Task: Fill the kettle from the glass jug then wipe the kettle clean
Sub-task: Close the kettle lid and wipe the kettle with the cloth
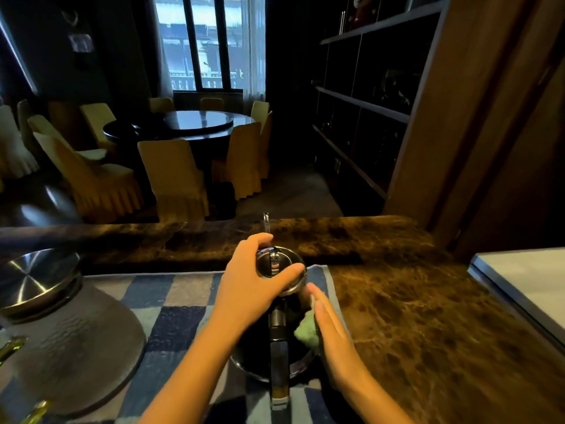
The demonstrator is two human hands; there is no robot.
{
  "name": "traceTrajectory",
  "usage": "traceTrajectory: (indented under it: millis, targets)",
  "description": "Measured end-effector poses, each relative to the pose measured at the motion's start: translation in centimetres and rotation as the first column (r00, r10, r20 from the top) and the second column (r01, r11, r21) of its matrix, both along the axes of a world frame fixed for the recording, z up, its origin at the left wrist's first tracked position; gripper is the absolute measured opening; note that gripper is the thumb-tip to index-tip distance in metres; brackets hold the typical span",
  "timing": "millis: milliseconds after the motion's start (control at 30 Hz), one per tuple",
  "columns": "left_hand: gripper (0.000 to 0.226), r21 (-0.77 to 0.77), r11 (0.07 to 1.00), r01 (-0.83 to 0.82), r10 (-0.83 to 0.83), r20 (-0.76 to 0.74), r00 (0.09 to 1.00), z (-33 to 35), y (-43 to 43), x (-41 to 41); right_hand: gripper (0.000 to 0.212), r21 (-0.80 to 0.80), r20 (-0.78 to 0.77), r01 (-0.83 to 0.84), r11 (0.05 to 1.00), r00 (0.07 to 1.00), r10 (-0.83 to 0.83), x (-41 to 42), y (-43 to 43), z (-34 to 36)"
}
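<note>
head | left hand [253, 283] curled, gripping lid [276, 264] | right hand [330, 328] flat, fingers straight, pressing green cloth [307, 332] on kettle [255, 347]

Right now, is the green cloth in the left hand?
No, the right hand presses the green cloth against the kettle; the left hand grips the lid.

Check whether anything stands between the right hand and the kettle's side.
Only the green cloth, which the right hand presses with flat fingers against the right side of the kettle. It is the wiping tool, not an obstacle. Nothing else visible lies between them. The left hand grips the lid from above.
</note>
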State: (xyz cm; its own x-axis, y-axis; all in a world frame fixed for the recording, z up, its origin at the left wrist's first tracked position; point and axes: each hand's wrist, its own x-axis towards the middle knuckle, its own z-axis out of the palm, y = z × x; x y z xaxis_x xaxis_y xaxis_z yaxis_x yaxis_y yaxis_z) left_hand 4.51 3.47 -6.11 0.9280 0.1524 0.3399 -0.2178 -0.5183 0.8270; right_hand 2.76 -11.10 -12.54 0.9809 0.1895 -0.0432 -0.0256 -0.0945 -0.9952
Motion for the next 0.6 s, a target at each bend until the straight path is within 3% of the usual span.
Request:
traceTrajectory:
  millis: [67,133,200,367,467,600]
  targets:
    - [0.055,0.051,0.999,0.002,-0.001,-0.019,1.000,0.1,0.0,0.1,0.061,0.121,0.049,-0.051,0.991,0.998,0.045,0.6,0.0,1.5]
    - [0.050,0.110,0.994,-0.008,0.015,-0.057,0.998,0.4,-0.1,-0.1,0.039,0.187,0.070,-0.042,0.981,0.997,0.030,2.7,0.5,3.0]
    - [0.048,0.167,0.985,-0.036,0.053,-0.098,0.994,0.7,-0.6,-0.1,0.032,0.089,0.107,-0.008,0.996,0.994,-0.001,5.0,1.1,3.4]
    - [0.038,0.259,0.953,-0.158,0.190,-0.102,0.977,1.3,-1.9,-0.1,0.055,0.001,-0.048,0.009,1.000,0.999,-0.009,4.4,0.1,-1.6]
    - [0.040,0.290,0.944,-0.158,0.195,-0.103,0.975,1.4,-2.0,-0.1,0.043,-0.007,0.056,-0.002,1.000,0.998,0.002,1.7,-0.1,-0.9]
    - [0.046,0.300,0.937,-0.179,0.210,-0.073,0.975,1.2,-2.0,-0.2,0.037,0.194,0.187,-0.164,0.967,0.974,0.128,4.1,0.9,2.6]
